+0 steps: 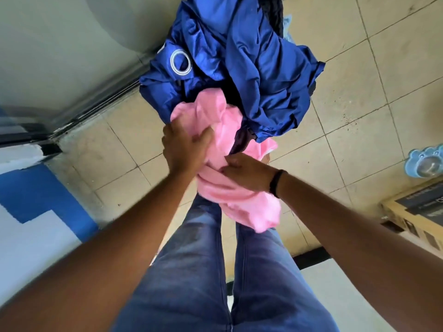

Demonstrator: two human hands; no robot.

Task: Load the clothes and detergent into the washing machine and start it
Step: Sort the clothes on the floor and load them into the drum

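A heap of clothes lies on the tiled floor in front of me, topped by a large dark blue garment (239,61) with a white ring print. A pink garment (230,164) sits at the near end of the heap. My left hand (184,147) grips its upper left part. My right hand (247,173), with a black band at the wrist, grips its lower middle folds. Part of the pink cloth hangs down over my jeans. The washing machine's pale front (60,44) fills the upper left; neither its door nor any detergent shows.
Beige floor tiles (359,116) spread to the right. A light blue plastic item (424,164) and a cardboard box (417,219) sit at the right edge. A blue and white wall (36,212) is at the left. My legs in jeans (215,271) stand below.
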